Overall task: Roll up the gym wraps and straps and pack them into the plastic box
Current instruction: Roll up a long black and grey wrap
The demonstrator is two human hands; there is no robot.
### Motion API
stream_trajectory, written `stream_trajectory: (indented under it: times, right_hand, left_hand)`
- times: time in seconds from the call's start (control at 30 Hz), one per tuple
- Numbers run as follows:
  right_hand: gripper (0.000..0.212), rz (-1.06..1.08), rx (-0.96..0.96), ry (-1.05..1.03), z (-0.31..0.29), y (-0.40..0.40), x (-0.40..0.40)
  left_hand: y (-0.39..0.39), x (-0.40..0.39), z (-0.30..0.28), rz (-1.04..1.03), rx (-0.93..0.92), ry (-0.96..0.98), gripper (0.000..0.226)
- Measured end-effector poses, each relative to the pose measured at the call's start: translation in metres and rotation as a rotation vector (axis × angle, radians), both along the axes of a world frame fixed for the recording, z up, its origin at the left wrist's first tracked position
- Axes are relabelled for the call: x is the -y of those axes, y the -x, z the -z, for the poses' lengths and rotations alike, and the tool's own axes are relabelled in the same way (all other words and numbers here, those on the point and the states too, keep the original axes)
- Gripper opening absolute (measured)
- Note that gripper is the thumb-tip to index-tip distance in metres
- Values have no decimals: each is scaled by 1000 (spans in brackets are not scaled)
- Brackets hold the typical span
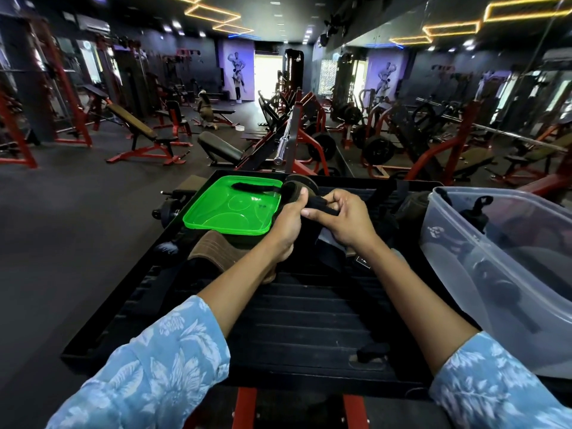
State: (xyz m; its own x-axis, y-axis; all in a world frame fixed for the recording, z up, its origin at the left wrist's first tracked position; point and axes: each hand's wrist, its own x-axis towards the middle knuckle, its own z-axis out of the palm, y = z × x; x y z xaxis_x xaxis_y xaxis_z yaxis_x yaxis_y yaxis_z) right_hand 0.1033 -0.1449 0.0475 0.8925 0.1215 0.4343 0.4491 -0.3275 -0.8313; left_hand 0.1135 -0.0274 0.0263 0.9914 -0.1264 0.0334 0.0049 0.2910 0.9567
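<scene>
Both hands hold one black strap [318, 209] above the black ribbed platform [309, 320]. My left hand [286, 226] grips its rolled end near a brown pad, and my right hand [343, 219] pinches the flat band stretched between them. The strap's loose tail hangs down under my hands. A brown ribbed wrap [216, 250] lies just left of my left wrist. The clear plastic box [464, 274] stands at the right with dark straps inside. A green lid [229, 209] lies upside down at the far left of the platform, a black strap [252, 187] resting on it.
Another black strap end [373, 351] lies on the platform near my right forearm. More dark wraps [411, 202] sit beside the box. Red and black gym machines, benches and a barbell [283, 140] fill the room beyond the platform.
</scene>
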Motion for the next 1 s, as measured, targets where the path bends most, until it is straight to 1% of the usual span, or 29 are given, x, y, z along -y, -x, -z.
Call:
stream_trajectory:
  times: [0.07,0.13,0.2,0.27,0.3,0.37,0.43,0.5,0.6,0.63,0.77,0.83,0.97,1.0]
  right_hand:
    - [32,96,28,76,4,-2,-1]
    - [33,116,0,130,5,-1,-5]
    - [40,139,-19,204,8,-1,-9]
    - [49,203,-3,281,8,0,-10]
    - [50,219,6,315,7,2,-9]
    - [42,151,-4,403,4,4,-6]
    - [30,46,-1,496,2,7,-6]
    - [24,30,38,505,3,7,-7]
    - [21,67,94,446,3,4,-5]
    - [20,75,101,433,3,3,-5]
    - [22,64,110,395,3,2,-4]
    - [25,51,96,369,1,2,-4]
    - [24,9,74,275,-3,3,-4]
    - [27,-12,63,257,-3,4,-4]
  left_hand:
    - [-4,2,1,-93,-20,-72,46]
    - [-4,2,1,-129,-85,-73,47]
    - [-2,2,1,-164,-137,-78,49]
    - [-2,0,0,-220,-153,-89,49]
    - [-2,-3,-2,-257,-157,-90,47]
    - [-4,-7,-3,-341,-136,-135,49]
    - [-7,-10,1,-365,-113,-174,54]
    - [-6,-8,4,-343,-122,-145,57]
    - [-15,-7,14,-257,-126,-61,69]
    - [-15,-6,15,-233,-121,-51,69]
    - [-5,-7,7,-151,-83,-11,51]
    - [-6,-8,7,-95,-52,44,47]
    - [-2,-13,-2,27,-3,183,64]
    - [0,-15,-4,64,11,198,68]
